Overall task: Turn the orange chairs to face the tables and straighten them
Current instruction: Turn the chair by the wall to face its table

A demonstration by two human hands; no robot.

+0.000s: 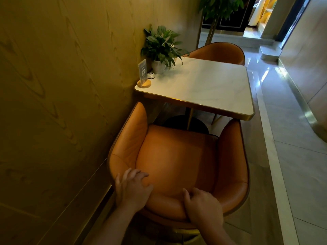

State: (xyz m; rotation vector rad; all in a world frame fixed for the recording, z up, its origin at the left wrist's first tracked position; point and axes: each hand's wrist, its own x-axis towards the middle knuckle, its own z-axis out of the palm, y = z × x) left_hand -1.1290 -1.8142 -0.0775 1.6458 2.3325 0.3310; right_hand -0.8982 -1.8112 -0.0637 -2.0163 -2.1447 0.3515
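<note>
An orange leather chair (177,156) with curved arms stands right below me, its open front towards the white marble table (203,89). My left hand (132,188) lies over the top of the backrest at its left, fingers curled onto the inner side. My right hand (201,204) grips the backrest rim a little right of centre. A second orange chair (219,53) stands at the table's far side, facing this way; only its backrest shows.
A wood-panelled wall (62,103) runs close along the left. On the table by the wall stand a potted plant (161,48), a number sign (143,73) and a small call button (151,75). A glossy tiled aisle (292,147) runs along the right.
</note>
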